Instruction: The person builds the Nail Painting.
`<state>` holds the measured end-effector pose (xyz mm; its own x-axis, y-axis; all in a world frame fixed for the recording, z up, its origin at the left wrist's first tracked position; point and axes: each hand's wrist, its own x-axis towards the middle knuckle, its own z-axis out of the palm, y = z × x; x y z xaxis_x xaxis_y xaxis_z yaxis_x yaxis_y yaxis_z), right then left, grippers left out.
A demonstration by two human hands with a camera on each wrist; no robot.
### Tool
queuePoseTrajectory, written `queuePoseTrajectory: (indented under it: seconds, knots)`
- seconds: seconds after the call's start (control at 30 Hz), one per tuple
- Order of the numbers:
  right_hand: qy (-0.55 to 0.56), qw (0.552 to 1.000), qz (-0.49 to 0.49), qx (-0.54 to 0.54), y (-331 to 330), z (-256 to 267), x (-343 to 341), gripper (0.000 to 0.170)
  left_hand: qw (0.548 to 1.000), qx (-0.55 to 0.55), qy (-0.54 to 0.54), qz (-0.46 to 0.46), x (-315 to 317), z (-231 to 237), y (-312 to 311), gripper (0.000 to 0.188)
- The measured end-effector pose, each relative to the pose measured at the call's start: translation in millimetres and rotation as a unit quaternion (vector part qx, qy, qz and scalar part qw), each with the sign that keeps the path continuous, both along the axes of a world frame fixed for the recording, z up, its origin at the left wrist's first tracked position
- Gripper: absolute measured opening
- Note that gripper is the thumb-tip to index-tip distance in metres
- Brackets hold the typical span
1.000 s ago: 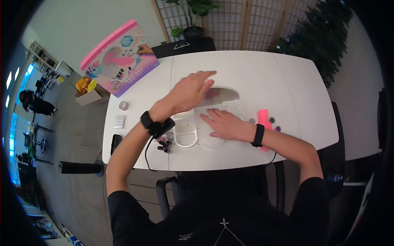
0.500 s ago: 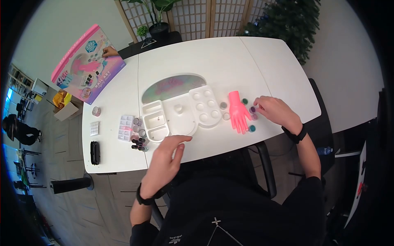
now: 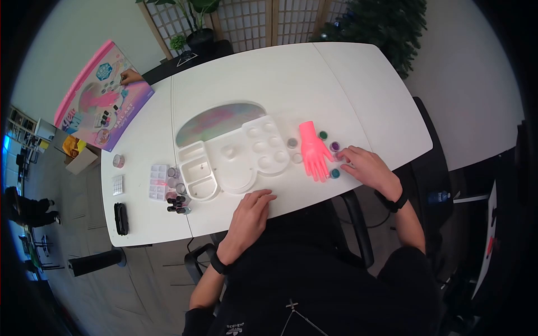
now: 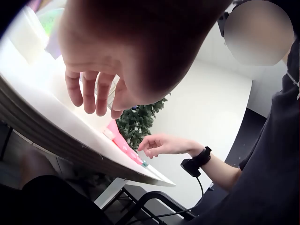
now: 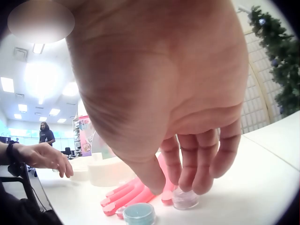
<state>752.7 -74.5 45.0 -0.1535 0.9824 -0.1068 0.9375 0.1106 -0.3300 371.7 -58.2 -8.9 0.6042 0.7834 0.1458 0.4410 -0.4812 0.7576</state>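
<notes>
My right hand [image 3: 367,169] reaches down beside a pink plastic model hand [image 3: 309,143], fingers loosely bent. In the right wrist view its fingertips are right at a small clear-sided pot [image 5: 185,200], while the thumb stays apart from it. A teal pot [image 5: 139,214] sits near the model's fingers. Purple [image 3: 335,147] and green [image 3: 323,135] pots stand along the model's right side. My left hand [image 3: 247,219] hovers at the table's front edge with relaxed fingers and nothing in them, just in front of a white moulded tray [image 3: 238,180].
Left of the tray are a clear compartment box [image 3: 158,182], several pots and dark-capped polish bottles [image 3: 179,205]. A black case [image 3: 121,218], a small white grid pack [image 3: 117,185] and a jar [image 3: 118,161] lie farther left. A nail art box [image 3: 103,98] stands at the back left.
Both hands have left the tray. The right hand moved right to the pots beside the model hand; the left hand drew back to the table's front edge. The head view has shifted too.
</notes>
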Motion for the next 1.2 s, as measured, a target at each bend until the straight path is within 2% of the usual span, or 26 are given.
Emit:
queuePoseTrajectory:
  seconds: [0.13,0.33,0.43,0.63,0.73,0.83,0.93,1.03,1.13,1.2]
  knots:
    - [-0.021,0.998,-0.037,0.048,5.3,-5.8,4.3,0.026,1.0,0.003,-0.019,-0.013,3.7,-10.3,-0.8,0.031]
    - [-0.014,0.998,-0.04,0.055,22.1,-9.6,0.9,0.029,0.999,0.006,-0.031,-0.013,6.9,-17.2,1.9,0.03]
    - [-0.026,0.995,-0.09,0.046,35.4,-8.7,-5.7,0.03,1.0,-0.003,-0.026,-0.011,8.3,-16.8,2.0,0.029]
    - [-0.043,0.994,-0.095,-0.013,55.9,-22.3,-1.7,0.028,0.999,-0.037,-0.008,-0.014,6.6,-13.7,-0.6,0.03]
    - [-0.069,0.993,-0.088,-0.026,59.5,-19.9,-1.9,0.029,0.999,-0.008,-0.03,-0.006,7.4,-18.6,-1.9,0.029]
    - [-0.036,0.993,-0.111,0.002,57.9,-6.9,-9.8,0.028,0.998,-0.046,-0.03,-0.008,5.1,-12.6,-1.1,0.029]
    - [0.003,0.996,-0.073,0.05,65.2,12.5,-22.0,0.026,0.997,-0.053,-0.056,0.004,7.2,-5.0,2.7,0.032]
    - [0.065,0.996,-0.021,0.058,77.8,43.2,-63.6,0.026,1.0,0.019,-0.017,0.012,12.9,-0.3,11.0,0.038]
    - [0.05,0.989,0.1,0.096,102.2,36.1,-94.3,0.032,0.989,0.145,0.018,0.02,23.7,2.4,20.4,0.047]
    - [0.033,0.978,0.165,0.127,120.5,25.5,-114.6,0.028,0.983,0.179,0.032,0.03,29.5,-0.5,23.0,0.052]
